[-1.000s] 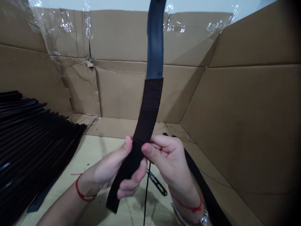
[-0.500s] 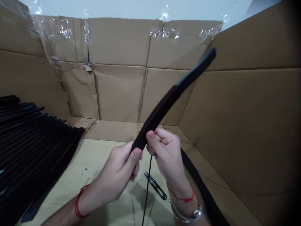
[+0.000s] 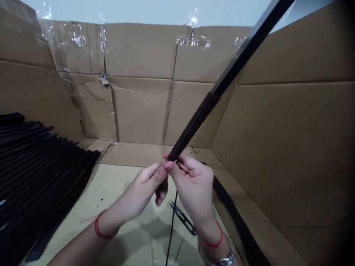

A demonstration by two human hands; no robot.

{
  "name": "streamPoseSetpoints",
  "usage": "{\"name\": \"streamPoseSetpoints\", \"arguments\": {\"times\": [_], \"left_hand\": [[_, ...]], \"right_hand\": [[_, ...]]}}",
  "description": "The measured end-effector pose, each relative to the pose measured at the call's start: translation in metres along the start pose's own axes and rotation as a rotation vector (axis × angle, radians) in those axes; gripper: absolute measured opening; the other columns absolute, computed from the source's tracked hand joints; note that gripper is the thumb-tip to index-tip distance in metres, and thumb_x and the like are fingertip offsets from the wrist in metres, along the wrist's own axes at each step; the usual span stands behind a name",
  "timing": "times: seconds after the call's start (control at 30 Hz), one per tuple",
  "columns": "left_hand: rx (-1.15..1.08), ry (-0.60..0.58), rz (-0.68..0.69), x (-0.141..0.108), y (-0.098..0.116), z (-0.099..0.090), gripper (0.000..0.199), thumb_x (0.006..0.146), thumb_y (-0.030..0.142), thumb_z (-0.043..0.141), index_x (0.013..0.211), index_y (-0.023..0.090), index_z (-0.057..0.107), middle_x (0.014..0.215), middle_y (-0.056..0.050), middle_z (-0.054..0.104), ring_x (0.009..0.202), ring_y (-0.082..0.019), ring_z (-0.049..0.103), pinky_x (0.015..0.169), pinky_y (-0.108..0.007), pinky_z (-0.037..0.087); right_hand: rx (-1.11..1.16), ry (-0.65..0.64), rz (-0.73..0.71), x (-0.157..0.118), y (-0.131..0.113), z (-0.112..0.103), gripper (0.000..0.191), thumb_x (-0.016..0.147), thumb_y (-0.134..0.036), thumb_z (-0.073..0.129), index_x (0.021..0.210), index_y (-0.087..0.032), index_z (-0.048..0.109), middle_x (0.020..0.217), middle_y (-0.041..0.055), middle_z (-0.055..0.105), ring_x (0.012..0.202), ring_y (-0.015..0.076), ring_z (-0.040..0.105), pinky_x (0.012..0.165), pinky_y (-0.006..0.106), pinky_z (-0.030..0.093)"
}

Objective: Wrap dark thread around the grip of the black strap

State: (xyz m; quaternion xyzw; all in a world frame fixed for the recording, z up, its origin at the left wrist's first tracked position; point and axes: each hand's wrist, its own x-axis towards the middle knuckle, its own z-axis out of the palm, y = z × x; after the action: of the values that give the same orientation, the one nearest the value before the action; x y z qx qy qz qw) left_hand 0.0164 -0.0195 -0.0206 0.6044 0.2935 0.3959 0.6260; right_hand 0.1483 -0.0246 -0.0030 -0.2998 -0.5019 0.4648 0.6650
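A long black strip [image 3: 246, 51] rises from my hands toward the upper right and runs out of view at the top. A dark, fabric-like sleeve or wrapping [image 3: 194, 125] covers its lower part. My right hand [image 3: 196, 188] is closed at the lower end of the sleeve, its thumb in front and fingers behind. Close against that thumb, my left hand [image 3: 141, 192] pinches with thumb and forefinger; what lies between them is hidden. A thin black cord [image 3: 172, 225] hangs below my hands. Black thread snips [image 3: 184, 220] lie on the table beneath the right hand.
Many black strips [image 3: 41, 166] are piled at the left. Cardboard walls [image 3: 138, 107], taped at the top, enclose the pale work surface [image 3: 122, 173]. Another long black piece [image 3: 235, 218] lies along the right side, near a thin loose thread [image 3: 255, 216].
The strip now points up more steeply, and a longer bare length shows above the sleeve. My left hand has moved off the strip's lower length, to the right hand's fingertips at the sleeve's end.
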Motion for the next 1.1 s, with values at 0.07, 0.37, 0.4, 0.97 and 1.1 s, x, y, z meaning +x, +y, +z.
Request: {"name": "streamPoseSetpoints", "arguments": {"times": [0.07,0.37,0.4,0.97,1.1], "left_hand": [[0.106,0.182,0.073,-0.001,0.003,0.001,0.044,0.086,0.059,0.049,0.076,0.016,0.048,0.058,0.005,0.04,0.05,-0.004,0.033,0.045,-0.015,0.025],[0.016,0.147,0.005,-0.005,0.003,0.001,0.047,0.086,0.06,0.047,0.071,0.015,0.048,0.052,0.006,0.042,0.045,-0.003,0.036,0.042,-0.011,0.028],[-0.033,0.091,-0.037,-0.005,0.003,0.002,0.047,0.086,0.06,0.046,0.07,0.016,0.047,0.048,0.007,0.037,0.04,-0.003,0.032,0.038,-0.012,0.026],[-0.126,-0.008,-0.04,0.004,0.002,-0.006,0.042,0.088,0.057,0.047,0.077,0.016,0.049,0.05,0.006,0.044,0.041,-0.004,0.04,0.04,-0.013,0.032],[-0.347,-0.347,-0.314,0.001,-0.001,-0.001,0.058,0.086,0.071,0.024,0.071,0.019,0.045,0.039,0.009,0.031,0.028,-0.006,0.026,0.029,-0.018,0.024]], "right_hand": [[-0.015,-0.031,0.01,-0.001,-0.004,-0.001,0.029,0.066,-0.039,0.083,0.082,-0.017,0.073,0.053,-0.0019,0.054,0.048,0.0111,0.051,0.042,0.021,0.042],[-0.058,-0.004,-0.073,-0.004,-0.004,0.0,0.027,0.079,-0.04,0.072,0.071,-0.016,0.068,0.049,-0.0028,0.047,0.038,0.0075,0.037,0.035,0.02,0.028],[-0.012,-0.093,-0.015,-0.003,-0.003,-0.002,0.03,0.078,-0.044,0.073,0.075,-0.015,0.07,0.047,-0.0046,0.042,0.037,0.0057,0.03,0.034,0.019,0.022],[0.005,-0.112,-0.016,0.004,0.002,-0.008,0.029,0.076,-0.042,0.075,0.082,-0.014,0.071,0.051,-0.0037,0.048,0.04,0.0056,0.034,0.037,0.019,0.026],[0.081,-0.241,0.089,0.004,0.002,-0.008,0.038,0.068,-0.046,0.081,0.088,-0.015,0.074,0.059,0.0006,0.059,0.044,0.0075,0.044,0.039,0.019,0.033]]}}
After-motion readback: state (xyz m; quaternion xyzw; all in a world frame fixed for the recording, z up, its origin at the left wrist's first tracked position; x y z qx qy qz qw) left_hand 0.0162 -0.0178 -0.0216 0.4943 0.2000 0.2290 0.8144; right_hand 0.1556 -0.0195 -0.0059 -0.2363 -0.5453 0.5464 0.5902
